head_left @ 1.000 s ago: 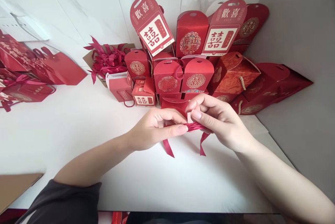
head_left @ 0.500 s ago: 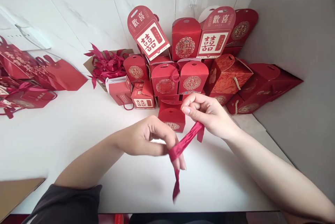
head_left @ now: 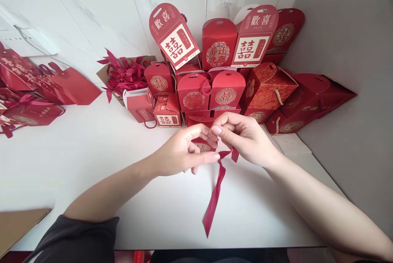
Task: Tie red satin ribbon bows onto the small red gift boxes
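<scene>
Ribbon hangs from curled right fingers; left fingers parted, left thumb beside ribbon.

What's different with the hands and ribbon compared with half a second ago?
The left hand has lifted toward the right hand, and the ribbon is no longer draped over it; the ribbon's tail now hangs past the left thumb. Whether that thumb touches it is unclear. The right hand still holds the ribbon, and the red boxes stayed put.
</scene>
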